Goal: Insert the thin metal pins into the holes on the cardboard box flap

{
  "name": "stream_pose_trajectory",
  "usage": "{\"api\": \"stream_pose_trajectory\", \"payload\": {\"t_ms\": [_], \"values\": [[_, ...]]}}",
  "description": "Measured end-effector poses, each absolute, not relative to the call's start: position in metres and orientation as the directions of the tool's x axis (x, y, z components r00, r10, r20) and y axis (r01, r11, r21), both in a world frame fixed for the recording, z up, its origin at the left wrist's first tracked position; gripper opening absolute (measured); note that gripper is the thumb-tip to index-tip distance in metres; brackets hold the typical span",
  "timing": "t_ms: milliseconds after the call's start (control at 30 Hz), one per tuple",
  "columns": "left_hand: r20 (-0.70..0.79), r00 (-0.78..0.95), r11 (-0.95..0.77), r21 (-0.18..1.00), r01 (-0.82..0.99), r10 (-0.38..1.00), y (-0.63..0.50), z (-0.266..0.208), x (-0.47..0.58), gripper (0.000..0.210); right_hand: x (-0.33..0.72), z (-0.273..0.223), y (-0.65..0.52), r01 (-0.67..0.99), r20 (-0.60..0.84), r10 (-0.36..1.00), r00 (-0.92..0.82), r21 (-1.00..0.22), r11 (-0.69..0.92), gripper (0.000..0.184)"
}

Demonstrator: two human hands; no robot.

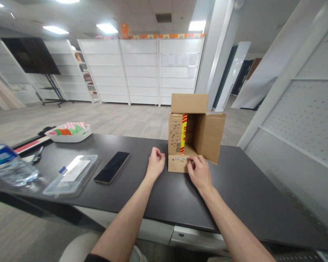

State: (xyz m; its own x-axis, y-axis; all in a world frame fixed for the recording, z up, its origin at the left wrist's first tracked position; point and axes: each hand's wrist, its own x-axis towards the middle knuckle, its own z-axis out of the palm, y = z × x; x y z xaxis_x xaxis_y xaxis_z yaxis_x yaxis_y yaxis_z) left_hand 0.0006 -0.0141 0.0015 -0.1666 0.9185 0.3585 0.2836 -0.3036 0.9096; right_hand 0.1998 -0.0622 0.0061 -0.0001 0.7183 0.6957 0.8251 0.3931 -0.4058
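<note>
A cardboard box (177,133) stands on the dark table with its opening towards me and its flaps spread. Small round grey dots, perhaps metal studs, are scattered over its left flap. A row of similar small silvery dots (180,159) runs along the lower front flap (177,166). At the right end of that row is my right hand (200,171), thumb and fingers pinched together against the cardboard. Whatever they pinch is hidden. Left of the box, my left hand (155,163) is closed with curled fingers just above the table, apart from the box; its contents cannot be made out.
A black phone (112,168) lies left of my left hand, beside a clear plastic case (72,176). Farther left are a water bottle (9,165) and a white basket (71,136) with colourful packets. A white perforated panel (311,120) rises beyond the table's right edge.
</note>
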Motion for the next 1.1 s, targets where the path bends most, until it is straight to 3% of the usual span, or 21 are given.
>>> {"api": "stream_pose_trajectory", "payload": {"t_ms": [667,1100], "values": [[0.371,-0.157,-0.313,0.901,0.299,0.915,-0.014,0.0,0.001,0.018,0.192,0.011,-0.071,0.917,0.684,0.722,-0.106,-0.214,0.337,0.022],[0.353,-0.152,-0.299,0.909,0.291,0.923,-0.016,0.003,0.002,0.018,0.185,0.013,-0.074,0.911,0.669,0.722,-0.177,-0.167,0.378,0.027]]}}
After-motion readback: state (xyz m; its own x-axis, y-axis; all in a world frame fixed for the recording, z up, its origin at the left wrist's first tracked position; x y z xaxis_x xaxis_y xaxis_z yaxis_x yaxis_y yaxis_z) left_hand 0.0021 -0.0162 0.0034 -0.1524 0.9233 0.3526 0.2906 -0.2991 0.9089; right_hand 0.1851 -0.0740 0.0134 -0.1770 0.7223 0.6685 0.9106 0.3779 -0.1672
